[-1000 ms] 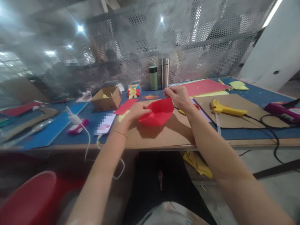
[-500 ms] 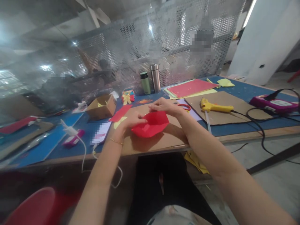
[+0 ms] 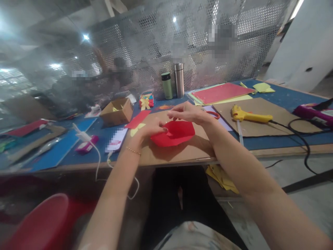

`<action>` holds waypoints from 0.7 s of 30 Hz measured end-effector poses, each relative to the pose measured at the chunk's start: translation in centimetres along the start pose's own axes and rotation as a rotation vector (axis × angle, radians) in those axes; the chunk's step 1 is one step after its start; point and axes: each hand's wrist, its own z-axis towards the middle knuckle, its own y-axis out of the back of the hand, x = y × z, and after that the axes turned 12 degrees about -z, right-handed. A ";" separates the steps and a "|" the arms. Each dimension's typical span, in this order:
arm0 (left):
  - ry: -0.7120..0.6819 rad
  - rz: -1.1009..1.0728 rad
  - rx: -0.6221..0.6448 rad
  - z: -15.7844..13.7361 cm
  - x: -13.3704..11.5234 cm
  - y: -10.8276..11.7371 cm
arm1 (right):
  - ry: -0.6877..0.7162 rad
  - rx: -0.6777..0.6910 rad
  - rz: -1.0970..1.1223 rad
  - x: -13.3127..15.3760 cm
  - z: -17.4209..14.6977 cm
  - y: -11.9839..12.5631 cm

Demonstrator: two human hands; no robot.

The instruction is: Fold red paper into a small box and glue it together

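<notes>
The folded red paper (image 3: 174, 137) is over the brown cardboard sheet (image 3: 179, 157), close to the near edge of the worktop (image 3: 68, 159); its far part stands up as a fold, a shadow lies beneath it, and whether its underside touches the cardboard cannot be told. The left hand (image 3: 153, 130) is at the paper's left end, thumb and fingers pinching that end; the right hand (image 3: 189, 113) arches over the paper's far edge, its fingers bent and pointing toward the left hand; their tips are partly blurred, and whether they touch the paper cannot be told. A red paper strip (image 3: 138, 119) and a yellow paper piece (image 3: 137, 129) lie at the cardboard's left edge; a phone (image 3: 117, 139) with a white cable lies just beside that edge. Red-handled scissors (image 3: 213, 114), partly hidden by the right hand, lie near the cardboard's far right corner; a yellow glue gun (image 3: 252, 116) rests on a second cardboard sheet (image 3: 279, 123) toward the worktop's right side. A green tumbler (image 3: 167, 87) and a steel flask (image 3: 179, 81) stand upright, side by side, at the worktop's far edge; an open cardboard box (image 3: 118, 114) sits left of them.
</notes>
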 end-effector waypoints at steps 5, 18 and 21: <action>-0.077 0.019 0.093 -0.8 -0.8 -0.3 | -0.026 0.126 -0.303 1.5 -1.0 1.0; -0.099 0.118 0.234 -0.9 -1.6 -0.6 | 0.120 0.264 -0.532 2.5 -1.1 0.1; -0.094 0.121 0.216 -1.0 -1.7 -0.5 | 0.143 0.253 -0.556 2.4 -1.0 0.0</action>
